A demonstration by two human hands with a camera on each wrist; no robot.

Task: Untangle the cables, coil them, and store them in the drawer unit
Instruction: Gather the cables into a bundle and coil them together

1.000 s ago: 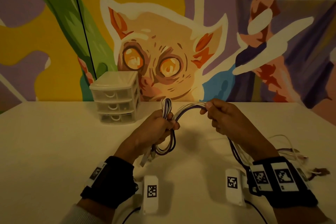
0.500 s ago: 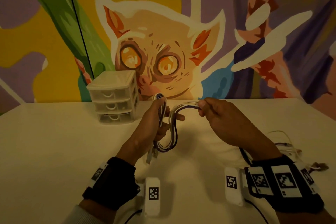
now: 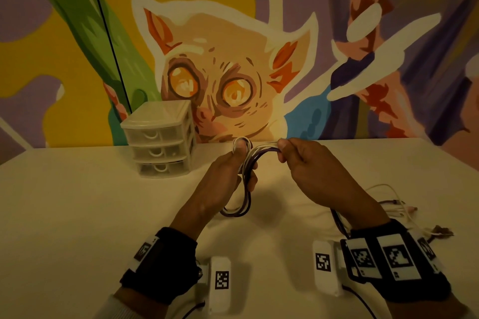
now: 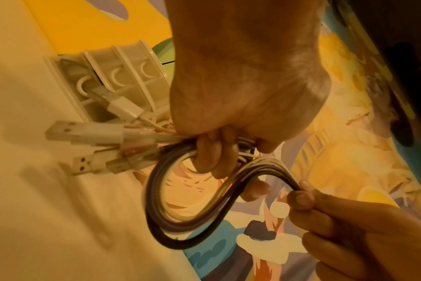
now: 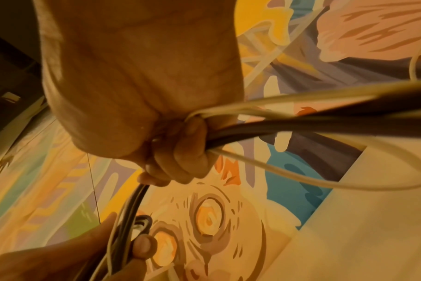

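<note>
Your left hand (image 3: 223,179) is gripping the looped cables (image 3: 242,204) above the bench (image 3: 77,215), fingers curled round them; your right hand (image 3: 318,176) is pinching the strands near the drawer unit (image 3: 160,140).

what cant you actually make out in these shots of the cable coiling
- How many cables make up the bundle: head view too small, left wrist view blurred.
- How the cables cross inside each grip: covered by the left hand and right hand.
- Drawer unit contents: translucent fronts too hazy in head view; in left wrist view USB plugs overlap it.
- Loose cable ends on the table: too small and dim to identify connectors.
</note>
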